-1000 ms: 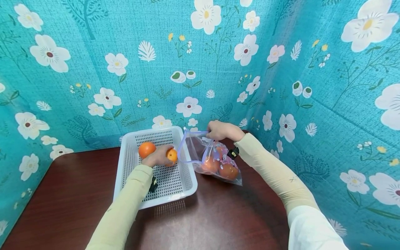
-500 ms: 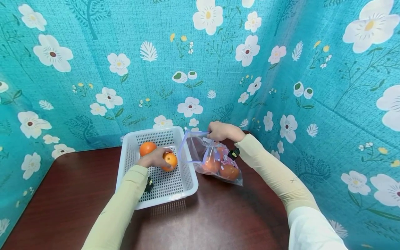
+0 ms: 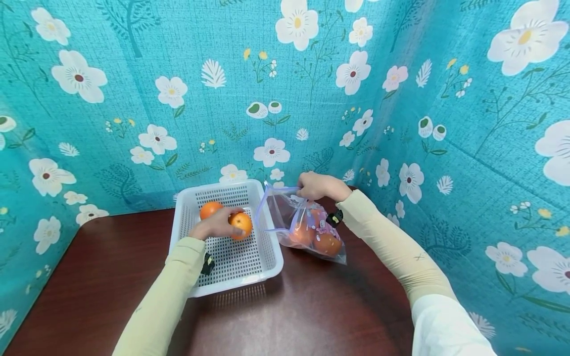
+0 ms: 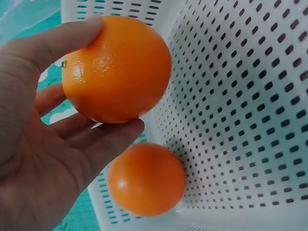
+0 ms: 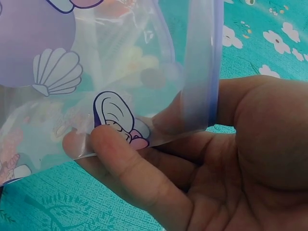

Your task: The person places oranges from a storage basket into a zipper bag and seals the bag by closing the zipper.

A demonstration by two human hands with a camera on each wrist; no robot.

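Note:
My left hand (image 3: 217, 225) grips an orange (image 3: 241, 227) inside the white perforated basket (image 3: 242, 282). In the left wrist view the thumb lies along one side of this fruit and the fingers support the other. A second orange (image 4: 147, 179) sits at the basket's far left corner, partly behind the hand in the head view. To the right, my right hand (image 3: 321, 186) pinches the upper edge of a clear zip bag (image 5: 130, 62) between thumb and fingers. The bag's purple-edged mouth gapes toward the basket, and several orange fruits (image 3: 327, 244) lie inside, blurred by the printed plastic.
Basket and bag stand side by side on a dark brown table (image 3: 311, 306), the bag's mouth against the basket's right rim. A turquoise flowered cloth (image 3: 222, 123) hangs behind the table and along its right side.
The left hand has drawn a little to the left with the orange, away from the bag's mouth. My right hand keeps its hold on the bag with hardly any movement.

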